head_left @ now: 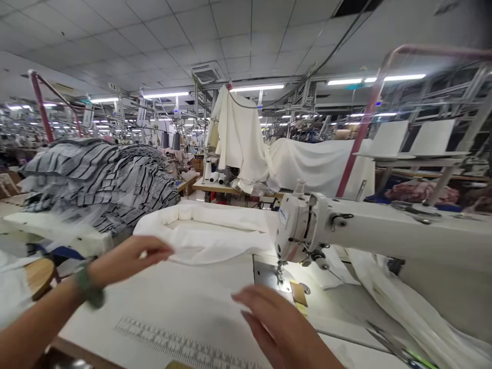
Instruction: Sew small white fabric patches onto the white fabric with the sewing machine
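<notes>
Neither hand grips anything: our left hand (126, 261) is open at the edge of the white cloth (207, 236), our right hand (274, 323) open near the needle (280, 271). A slip could prick us (fingers that close).

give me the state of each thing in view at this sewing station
left hand, fingertips at the cloth's edge, grip unclear
right hand, open, holding nothing
white cloth, bunched into a loop
sewing machine, work light on
scissors, lying flat
grey striped cloth pile, heaped high
</notes>
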A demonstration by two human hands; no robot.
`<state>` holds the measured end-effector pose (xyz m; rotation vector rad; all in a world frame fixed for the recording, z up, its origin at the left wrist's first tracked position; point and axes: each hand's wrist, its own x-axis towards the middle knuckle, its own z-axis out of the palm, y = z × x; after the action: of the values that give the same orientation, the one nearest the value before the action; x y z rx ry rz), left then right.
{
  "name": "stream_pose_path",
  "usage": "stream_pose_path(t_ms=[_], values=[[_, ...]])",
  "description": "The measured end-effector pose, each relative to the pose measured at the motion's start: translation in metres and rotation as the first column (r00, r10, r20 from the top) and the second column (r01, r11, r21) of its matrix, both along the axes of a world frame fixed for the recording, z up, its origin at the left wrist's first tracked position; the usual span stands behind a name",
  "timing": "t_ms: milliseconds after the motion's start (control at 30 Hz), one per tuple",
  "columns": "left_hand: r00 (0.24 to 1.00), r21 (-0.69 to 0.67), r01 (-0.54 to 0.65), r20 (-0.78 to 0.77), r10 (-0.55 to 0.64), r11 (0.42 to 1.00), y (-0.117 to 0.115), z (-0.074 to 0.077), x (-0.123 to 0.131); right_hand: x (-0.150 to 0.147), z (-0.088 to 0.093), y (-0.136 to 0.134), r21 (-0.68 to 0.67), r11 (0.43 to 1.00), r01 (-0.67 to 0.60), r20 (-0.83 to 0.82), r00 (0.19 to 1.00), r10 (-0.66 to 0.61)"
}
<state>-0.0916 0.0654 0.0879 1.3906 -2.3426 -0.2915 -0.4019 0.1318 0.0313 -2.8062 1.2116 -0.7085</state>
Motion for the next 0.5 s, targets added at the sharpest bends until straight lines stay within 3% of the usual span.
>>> stream_pose_path(t_ms=[67,133,233,367,500], values=[[1.000,-0.023,-0.018,-0.013,0.018,1.000,-0.060,0.023,-0.050,0.007,0.008,-0.042,-0.144,0.971,0.189,-0.086,0.976,-0.202],[0.998,-0.034,-0.054,-0.030,0.053,0.998,-0.117,0.035,-0.101,0.011,0.006,-0.078,-0.228,0.922,0.313,-0.135,0.928,-0.349],[0.995,-0.050,-0.100,-0.017,0.100,0.994,-0.182,0.032,-0.164,0.010,-0.011,-0.115,-0.270,0.864,0.424,-0.126,0.874,-0.469],[0.995,-0.034,-0.092,0.027,0.093,0.995,-0.229,0.010,-0.215,0.003,-0.037,-0.137,-0.282,0.833,0.476,-0.114,0.846,-0.521],[0.999,-0.025,0.007,0.045,-0.006,1.000,-0.246,-0.001,-0.235,0.000,-0.043,-0.138,-0.272,0.838,0.472,-0.099,0.853,-0.512]])
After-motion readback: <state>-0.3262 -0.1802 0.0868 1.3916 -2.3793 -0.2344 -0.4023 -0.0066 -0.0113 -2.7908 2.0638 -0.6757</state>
